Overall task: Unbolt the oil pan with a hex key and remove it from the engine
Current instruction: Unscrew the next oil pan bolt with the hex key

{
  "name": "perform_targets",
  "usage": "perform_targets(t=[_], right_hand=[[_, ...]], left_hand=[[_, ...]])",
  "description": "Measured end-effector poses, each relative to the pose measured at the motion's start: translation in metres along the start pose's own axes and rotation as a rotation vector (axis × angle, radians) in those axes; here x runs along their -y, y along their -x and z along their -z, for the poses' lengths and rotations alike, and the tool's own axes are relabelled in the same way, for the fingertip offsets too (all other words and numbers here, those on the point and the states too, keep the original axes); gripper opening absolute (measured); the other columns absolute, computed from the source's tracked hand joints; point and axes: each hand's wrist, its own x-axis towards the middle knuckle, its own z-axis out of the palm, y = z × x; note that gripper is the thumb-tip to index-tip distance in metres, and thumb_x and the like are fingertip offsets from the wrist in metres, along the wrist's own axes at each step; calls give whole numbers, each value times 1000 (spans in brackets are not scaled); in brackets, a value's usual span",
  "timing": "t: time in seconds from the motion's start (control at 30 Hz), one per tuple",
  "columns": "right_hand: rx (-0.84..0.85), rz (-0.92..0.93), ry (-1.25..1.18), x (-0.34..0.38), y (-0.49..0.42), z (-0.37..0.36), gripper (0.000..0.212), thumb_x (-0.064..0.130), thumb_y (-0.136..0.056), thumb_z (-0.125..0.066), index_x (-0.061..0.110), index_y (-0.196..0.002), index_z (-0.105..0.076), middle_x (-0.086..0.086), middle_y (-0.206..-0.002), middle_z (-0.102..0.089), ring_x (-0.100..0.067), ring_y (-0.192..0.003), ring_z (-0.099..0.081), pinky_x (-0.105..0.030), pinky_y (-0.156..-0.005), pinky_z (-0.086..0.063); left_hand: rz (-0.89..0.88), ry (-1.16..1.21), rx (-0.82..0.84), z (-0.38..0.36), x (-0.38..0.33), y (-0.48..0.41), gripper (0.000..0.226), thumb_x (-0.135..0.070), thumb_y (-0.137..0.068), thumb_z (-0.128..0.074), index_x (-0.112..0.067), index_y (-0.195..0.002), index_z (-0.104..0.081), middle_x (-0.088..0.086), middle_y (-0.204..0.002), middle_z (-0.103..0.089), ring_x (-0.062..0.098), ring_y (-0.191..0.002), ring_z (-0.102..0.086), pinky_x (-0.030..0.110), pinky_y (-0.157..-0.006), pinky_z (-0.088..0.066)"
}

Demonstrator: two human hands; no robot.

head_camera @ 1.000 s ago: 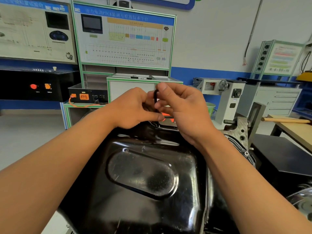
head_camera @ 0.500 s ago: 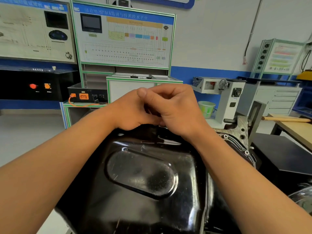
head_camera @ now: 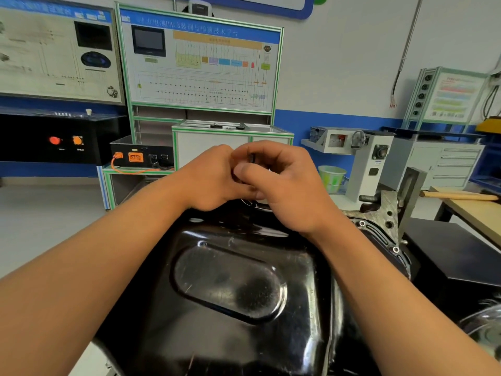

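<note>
Two bare hands meet in the middle of my feed, over the far edge of the oil pan [head_camera: 230,289]. The right grip [head_camera: 287,185] is clamped on the hex key [head_camera: 252,158]. Only a short dark bit of the tool shows, pinched between the curled forefinger and the thumb, which lies across toward the other hand. The left grip [head_camera: 214,180] is pressed against the right, its back toward me and its fingers curled out of sight. I cannot tell whether they close on the key's shaft or only rest against the right fingers. The key's lower end is hidden behind the hands. The oil pan is glossy black, with a long oval pressing in its upper face, and it fills the lower middle of the view between the two forearms. It sits on the engine [head_camera: 379,221], whose grey flange with its bolt holes shows along the pan's right side. Beyond the hands stands a green-framed training board [head_camera: 200,63] with a small dark screen. Lower and to its left is a black box [head_camera: 141,157] with orange sockets. A green bucket [head_camera: 332,177] stands farther back, just right of the right grip as I see it. At the far right a wooden worktop [head_camera: 477,213] carries a wooden handle [head_camera: 458,196].
</note>
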Motion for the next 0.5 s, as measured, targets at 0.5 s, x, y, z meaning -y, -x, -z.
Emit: perform_targets(t=[0.5], right_hand=[[-52, -216, -331, -5, -6, 6, 27, 26, -103, -54, 14, -80, -63, -18, -84, -64, -12, -43, -42, -26, -51, -43]], left_hand=[[-20, 81, -43, 4, 7, 1, 25, -20, -77, -82, -33, -60, -70, -3, -61, -67, 2, -58, -55, 15, -63, -43]])
